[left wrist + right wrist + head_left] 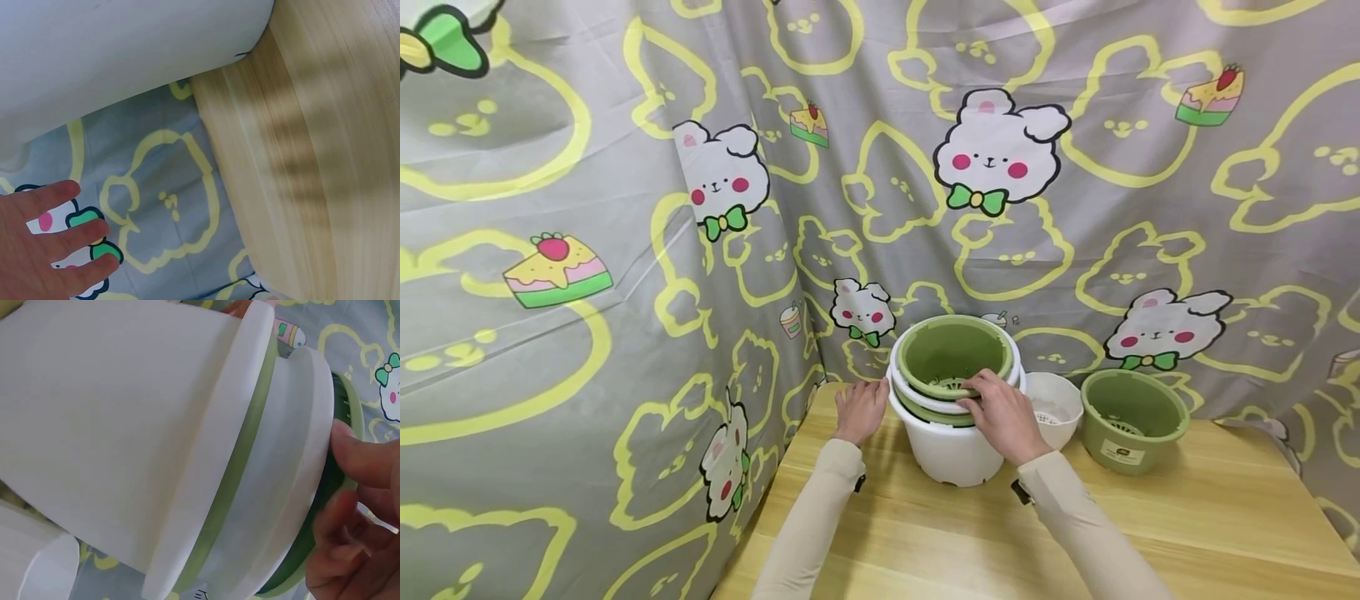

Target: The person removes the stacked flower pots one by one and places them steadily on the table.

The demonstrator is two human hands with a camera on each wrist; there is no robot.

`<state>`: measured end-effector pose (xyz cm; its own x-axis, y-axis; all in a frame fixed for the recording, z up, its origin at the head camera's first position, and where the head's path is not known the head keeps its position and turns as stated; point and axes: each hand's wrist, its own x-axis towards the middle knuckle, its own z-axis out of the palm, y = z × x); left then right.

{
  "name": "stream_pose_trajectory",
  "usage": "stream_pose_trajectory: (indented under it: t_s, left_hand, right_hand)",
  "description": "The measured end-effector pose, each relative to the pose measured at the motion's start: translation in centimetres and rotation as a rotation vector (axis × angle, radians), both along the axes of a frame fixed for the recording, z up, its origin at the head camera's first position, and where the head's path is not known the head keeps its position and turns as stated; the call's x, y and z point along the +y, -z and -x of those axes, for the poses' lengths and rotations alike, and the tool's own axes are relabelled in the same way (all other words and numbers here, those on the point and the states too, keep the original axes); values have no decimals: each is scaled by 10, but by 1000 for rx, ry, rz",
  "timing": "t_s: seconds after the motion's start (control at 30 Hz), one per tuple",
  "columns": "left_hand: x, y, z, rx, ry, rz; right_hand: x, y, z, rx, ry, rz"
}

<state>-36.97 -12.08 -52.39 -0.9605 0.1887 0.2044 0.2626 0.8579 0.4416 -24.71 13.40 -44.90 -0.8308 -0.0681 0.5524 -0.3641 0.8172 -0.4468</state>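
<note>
A stack of nested flower pots, white and green by turns, stands on the table, with a large white pot (953,457) outermost. The top green pot (951,346) is tilted slightly toward me, slots showing in its bottom. My right hand (1006,417) pinches its near rim; in the right wrist view, the thumb lies at the gap beside the inner white pot's rim (315,425). At the stack's left side, my left hand (861,410) has its fingertips against the outer white rim. Its fingers look spread and straight in the left wrist view.
Right of the stack is a small white pot (1054,410) with a perforated bottom. Beside it stands a separate green pot (1123,454) with a label. The wooden table (940,550) meets a patterned curtain (880,208) behind and on the left.
</note>
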Motion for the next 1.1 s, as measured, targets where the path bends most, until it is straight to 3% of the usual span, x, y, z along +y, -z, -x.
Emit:
stream_pose_trajectory:
  t_s: [0.27, 0.53, 0.9, 1.1]
  left_hand:
    - [1, -1, -1, 8, -2, 3]
    - [1, -2, -3, 4, -5, 10]
    - [1, -2, -2, 2, -8, 8]
    - [1, 0, -2, 6, -1, -4]
  right_hand:
    - [2, 1, 4, 139, 10, -82]
    - [5, -1, 4, 222, 5, -157]
    - [10, -6, 6, 419, 66, -247]
    - [12, -11, 6, 475, 68, -273]
